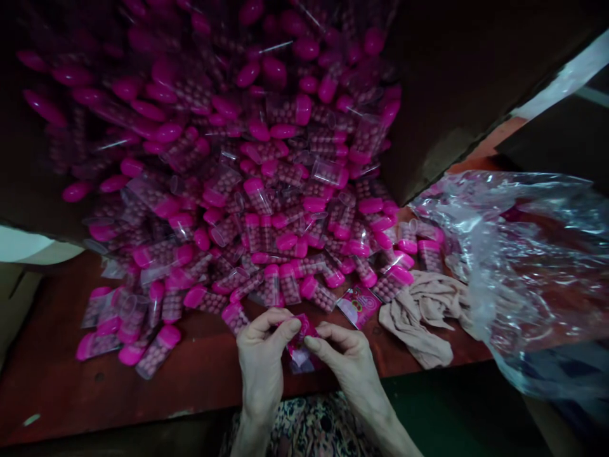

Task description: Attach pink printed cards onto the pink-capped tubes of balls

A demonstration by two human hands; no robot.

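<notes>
Between both hands, at the front of the red table, is a small glossy pink printed label [299,355]; its lower part looks pale or clear. My left hand [264,346] pinches its left side between thumb and fingers. On the other side, the thumb and fingers of my right hand [345,355] close on its right edge. Just beyond them lies a stack of similar pink printed labels [359,306]. A big heap of small clear containers [285,241] with pink caps, filled with round pink balls, spreads behind the hands.
Dark upright panels [457,95] flank the heap. To the right are a crumpled beige cloth [423,317] and a large clear plastic bag [533,266]. Several loose containers [155,352] lie at the front left of the red table [204,374], whose front edge runs below the hands.
</notes>
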